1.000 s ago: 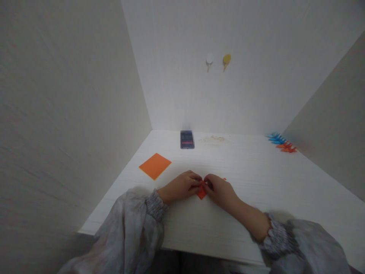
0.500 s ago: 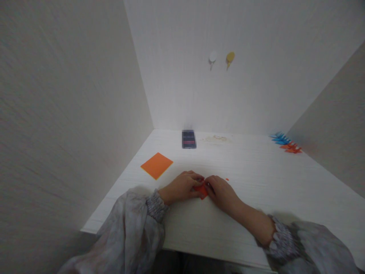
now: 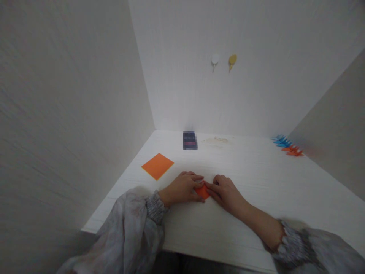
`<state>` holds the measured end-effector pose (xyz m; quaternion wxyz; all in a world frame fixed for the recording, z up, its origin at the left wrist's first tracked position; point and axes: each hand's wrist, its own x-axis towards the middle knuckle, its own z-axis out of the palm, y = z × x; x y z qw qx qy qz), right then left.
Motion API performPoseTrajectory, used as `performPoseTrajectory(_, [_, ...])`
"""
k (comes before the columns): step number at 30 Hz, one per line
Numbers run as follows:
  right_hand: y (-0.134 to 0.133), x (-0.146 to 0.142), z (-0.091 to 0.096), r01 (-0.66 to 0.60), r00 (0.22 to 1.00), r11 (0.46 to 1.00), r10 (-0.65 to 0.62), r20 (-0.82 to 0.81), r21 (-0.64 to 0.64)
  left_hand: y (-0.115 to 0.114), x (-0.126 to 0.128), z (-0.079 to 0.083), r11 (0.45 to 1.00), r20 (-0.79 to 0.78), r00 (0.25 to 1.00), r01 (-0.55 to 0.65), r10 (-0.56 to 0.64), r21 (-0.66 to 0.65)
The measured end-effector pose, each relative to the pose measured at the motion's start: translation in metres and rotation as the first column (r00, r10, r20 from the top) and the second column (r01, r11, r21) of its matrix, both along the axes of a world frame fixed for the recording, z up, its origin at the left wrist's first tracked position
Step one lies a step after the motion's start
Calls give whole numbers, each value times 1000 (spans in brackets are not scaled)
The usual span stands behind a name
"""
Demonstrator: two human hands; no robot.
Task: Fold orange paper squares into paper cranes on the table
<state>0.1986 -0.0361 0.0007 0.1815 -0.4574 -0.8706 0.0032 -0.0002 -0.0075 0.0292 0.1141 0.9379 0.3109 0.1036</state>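
Note:
A small folded piece of red-orange origami paper [image 3: 202, 191] lies on the white table between my hands. My left hand [image 3: 186, 187] holds it from the left, with fingers along its far edge and the thumb at its near edge. From the right, my right hand [image 3: 227, 194] grips or presses the paper's right corner with the index finger and thumb close together; its other fingers are curled in. The far and left parts of the paper are partly covered by my left fingers.
Square orange paper [image 3: 157, 166] lies on the left. A dark, blurred-out object [image 3: 189, 140] stands at the back. Several blue folded figures [image 3: 281, 141] and orange folded figures [image 3: 293, 151] line the right wall. White hook [image 3: 215, 59] and yellow hook [image 3: 232, 59] hang on the back wall.
My right hand has shifted slightly right, its fingers moving to the paper's right corner, so more of the paper shows. A small red spot near that hand is no longer visible.

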Motion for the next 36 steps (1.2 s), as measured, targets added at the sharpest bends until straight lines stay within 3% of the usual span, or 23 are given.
performPoseTrajectory(14, [-11, 11, 15, -161, 986, 987, 159, 50, 21, 1, -1, -1, 999, -29, 1000, -2, 3, 35])
performPoseTrajectory(24, [-11, 14, 10, -224, 972, 974, 226, -64, 40, 3, -1, -6, 999, -23, 1000, 3, -2, 44])
performPoseTrajectory(31, [-8, 14, 14, -178, 962, 974, 202, -182, 141, 4, 0, -4, 1000, -15, 1000, 6, -6, 26])
performPoseTrajectory(36, [-3, 8, 12, -289, 946, 952, 301, -124, 105, 3, 0, -4, 999, -1, 1000, 4, -4, 38])
